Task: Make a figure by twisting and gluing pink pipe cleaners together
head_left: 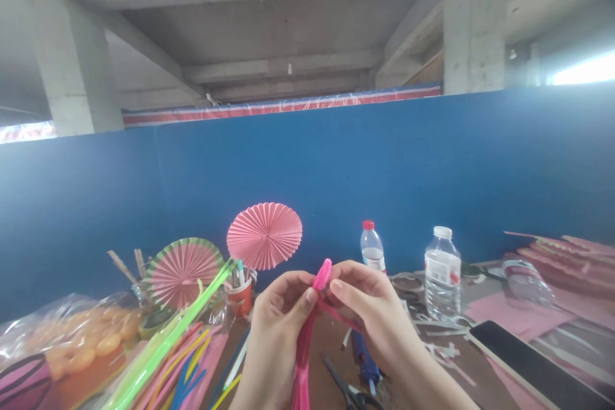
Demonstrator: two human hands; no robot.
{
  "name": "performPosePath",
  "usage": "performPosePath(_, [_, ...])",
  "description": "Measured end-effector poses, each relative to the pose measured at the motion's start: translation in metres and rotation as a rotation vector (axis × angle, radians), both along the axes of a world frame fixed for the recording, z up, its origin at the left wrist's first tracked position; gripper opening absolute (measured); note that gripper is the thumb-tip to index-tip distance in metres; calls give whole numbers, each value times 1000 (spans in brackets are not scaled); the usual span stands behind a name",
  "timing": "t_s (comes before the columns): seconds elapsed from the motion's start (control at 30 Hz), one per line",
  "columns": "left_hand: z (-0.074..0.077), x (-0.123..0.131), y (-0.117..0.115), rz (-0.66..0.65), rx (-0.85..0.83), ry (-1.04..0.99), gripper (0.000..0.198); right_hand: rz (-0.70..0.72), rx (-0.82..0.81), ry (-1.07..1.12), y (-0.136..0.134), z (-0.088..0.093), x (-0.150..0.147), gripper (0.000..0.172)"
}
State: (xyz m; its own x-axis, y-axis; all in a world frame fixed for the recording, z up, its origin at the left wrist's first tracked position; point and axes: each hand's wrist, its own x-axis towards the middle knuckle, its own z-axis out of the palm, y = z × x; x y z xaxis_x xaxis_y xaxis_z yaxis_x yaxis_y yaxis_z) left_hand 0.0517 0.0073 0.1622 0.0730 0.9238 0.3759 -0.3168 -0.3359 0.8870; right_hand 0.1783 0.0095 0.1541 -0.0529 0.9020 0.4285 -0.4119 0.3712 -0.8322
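Observation:
My left hand pinches a bundle of bright pink strands that look like pipe cleaners, just below a rounded, folded top. My right hand is closed close beside it, with fingertips on the same pink bundle at the bend. One pink length runs across under the right fingers, and the rest hangs down past the frame's lower edge. Below the hands, black-handled scissors lie on the brown table. A blue glue gun lies partly behind my right wrist.
Behind stand a pink pleated paper fan, a green-edged fan and a red cup of pens. Colourful strands lie left. Two bottles, a phone, paper scraps and pink paper are right. A blue partition rises beyond.

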Motion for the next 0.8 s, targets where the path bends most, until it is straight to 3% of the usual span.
performPosePath(0.2, [0, 1, -5, 240, 169, 377, 8, -352, 77, -325, -4, -1, -6, 15])
performPosePath(0.4, [-5, -5, 7, 243, 208, 624, 17, -517, 191, -643, 6, -11, -8, 17])
performPosePath(0.53, [-28, -15, 27, 286, 218, 713, 12, -496, 224, -828, 24, -31, -10, 18])
performPosePath(0.7, [-65, -29, 50, 325, 157, 768, 13, -480, 130, -778, 47, -71, -28, 19])
performPosePath(0.8, [-76, -33, 58, 349, 153, 798, 14, -508, 92, -740, 55, -91, -37, 16])
